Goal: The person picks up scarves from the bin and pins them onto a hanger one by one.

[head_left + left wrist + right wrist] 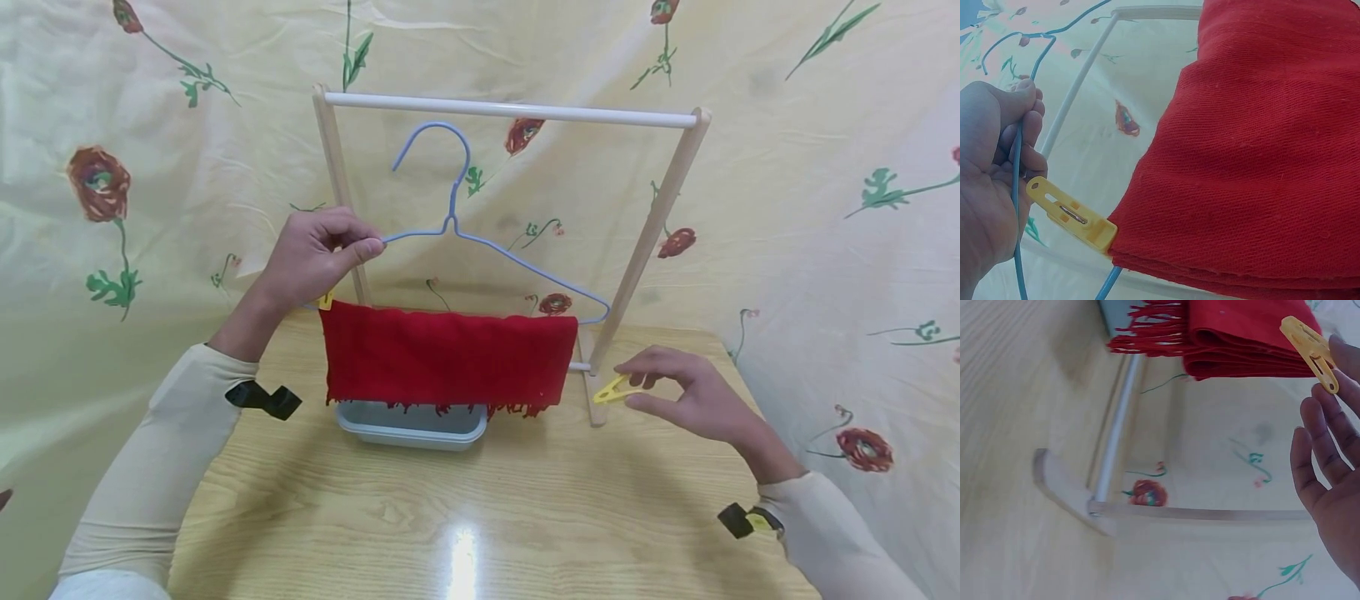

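Observation:
My left hand grips the sloping left arm of a blue wire hanger, holding it up in front of the rack. Folded over the hanger's lower bar hangs a red fringed scarf. A yellow clothespin clamps the scarf's left corner, just beside the left palm. To the right of the scarf, my right hand pinches a second yellow clothespin between thumb and fingers. In the head view that clothespin is apart from the scarf, its tip pointing left.
A clothes rack with a white top rail and wooden posts stands behind the hanger. Below the scarf, a pale blue tub sits on the wooden table. Flowered cloth covers the background.

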A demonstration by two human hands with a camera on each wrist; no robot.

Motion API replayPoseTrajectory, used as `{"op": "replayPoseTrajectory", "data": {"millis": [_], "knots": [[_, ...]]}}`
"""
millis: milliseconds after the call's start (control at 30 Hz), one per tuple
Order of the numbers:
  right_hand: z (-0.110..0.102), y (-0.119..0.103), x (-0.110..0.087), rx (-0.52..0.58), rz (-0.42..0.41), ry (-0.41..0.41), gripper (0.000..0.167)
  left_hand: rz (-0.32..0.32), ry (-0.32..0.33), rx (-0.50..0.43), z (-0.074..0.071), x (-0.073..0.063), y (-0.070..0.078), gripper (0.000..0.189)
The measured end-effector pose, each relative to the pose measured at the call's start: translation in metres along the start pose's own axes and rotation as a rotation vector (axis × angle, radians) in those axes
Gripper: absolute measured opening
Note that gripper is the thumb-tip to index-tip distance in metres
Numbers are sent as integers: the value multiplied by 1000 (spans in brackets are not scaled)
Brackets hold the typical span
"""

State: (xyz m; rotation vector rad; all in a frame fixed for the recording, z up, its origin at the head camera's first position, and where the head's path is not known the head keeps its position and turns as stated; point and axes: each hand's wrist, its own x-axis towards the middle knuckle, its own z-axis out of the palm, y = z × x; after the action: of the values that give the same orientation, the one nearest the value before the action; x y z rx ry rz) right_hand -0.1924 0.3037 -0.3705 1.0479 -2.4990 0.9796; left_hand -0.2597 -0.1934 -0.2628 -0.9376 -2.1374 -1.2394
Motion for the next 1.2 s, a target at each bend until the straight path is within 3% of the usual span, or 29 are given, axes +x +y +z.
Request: {"op": "replayPoseTrajectory", "data": {"millis": [300,533,700,1033,1200], "knots": [[-18,-13,18,83,-102,43,56,0,7,3,0,0,2,9],[-29,-26,29,131,-17,129,47,6,12,-23,3,0,2,7],[-36,-35,38,139,-8,171,41,3,8,-20,3,1,3,7],[-45,-49,58,60,27,221,49,6,10,-17,4,2,4,8],[-44,-54,69,38,60,241,41,7,9,-24,5,2,4,7]]}}
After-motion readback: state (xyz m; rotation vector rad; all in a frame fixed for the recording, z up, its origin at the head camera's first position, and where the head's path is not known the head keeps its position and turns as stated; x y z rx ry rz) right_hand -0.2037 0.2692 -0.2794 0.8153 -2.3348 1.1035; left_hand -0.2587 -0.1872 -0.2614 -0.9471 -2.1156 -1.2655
